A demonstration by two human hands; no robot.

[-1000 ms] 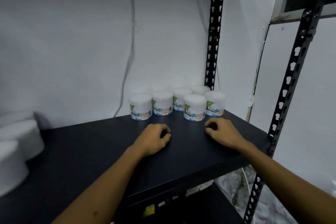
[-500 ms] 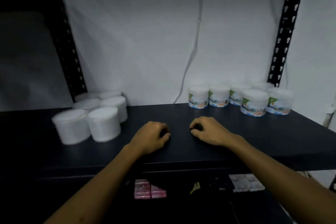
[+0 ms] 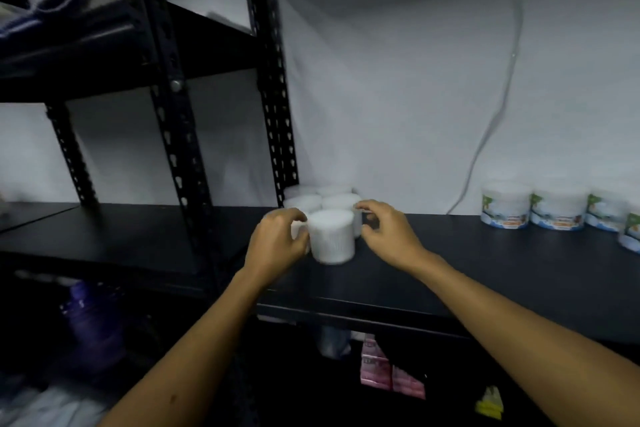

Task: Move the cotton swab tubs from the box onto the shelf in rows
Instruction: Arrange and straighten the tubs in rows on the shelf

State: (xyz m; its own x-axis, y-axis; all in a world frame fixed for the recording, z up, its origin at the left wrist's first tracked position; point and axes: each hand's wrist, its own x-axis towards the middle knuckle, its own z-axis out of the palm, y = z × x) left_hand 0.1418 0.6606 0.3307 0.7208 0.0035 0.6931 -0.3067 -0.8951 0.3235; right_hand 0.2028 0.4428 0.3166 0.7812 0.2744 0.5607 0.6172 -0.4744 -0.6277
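Several plain white cotton swab tubs [image 3: 331, 236] stand clustered on the black shelf [image 3: 467, 253] beside a rear upright. My left hand [image 3: 277, 241] curls around the front-left tub of the cluster, which it mostly hides. My right hand [image 3: 386, 232] has its curled fingers on the right side of a rear tub [image 3: 341, 203]. The front tub stands between both hands and looks blurred. More tubs with green and blue labels [image 3: 505, 206] stand in rows at the shelf's far right. No box is in view.
Black slotted uprights [image 3: 180, 166] rise left of the cluster, with a second shelf bay beyond them. A grey cable [image 3: 485, 149] hangs down the white wall. The shelf below holds pink packs [image 3: 377, 371], a yellow item [image 3: 490, 402] and a purple stack [image 3: 93, 315].
The view has swung left from the labelled tubs to the plain white ones. Both hands left the bare shelf surface and moved onto the white tub cluster.
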